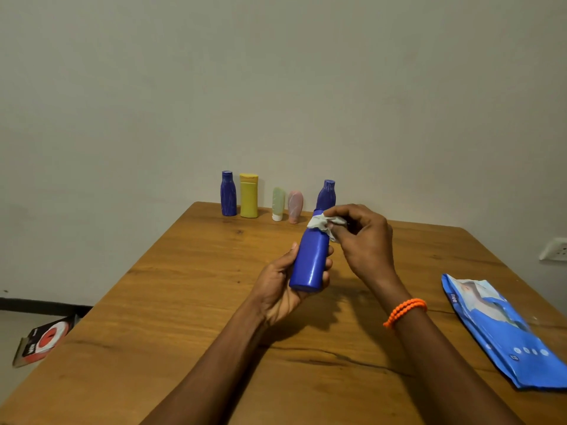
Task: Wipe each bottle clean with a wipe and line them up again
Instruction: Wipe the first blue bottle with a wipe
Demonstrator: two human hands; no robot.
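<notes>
Wiping the top of a blue bottle, held up over the middle of the tabletop.

Our left hand (283, 282) wraps round the lower body of the blue bottle (310, 262), tilting its top away from us so the neck faces our right hand (363, 237), which pinches a crumpled white wipe (325, 223) against the bottle's shoulder. Along the tabletop's (184, 302) far edge the others stand in line: a dark blue bottle (228, 194), a yellow bottle (248, 196), a pale green tube (278, 204), a pink tube (295, 206) and another dark blue bottle (326, 194) partly hidden behind our hands. The blue wipe pack (503, 329) lies by the right edge, within easy reach, we judge, for a fresh wipe.
</notes>
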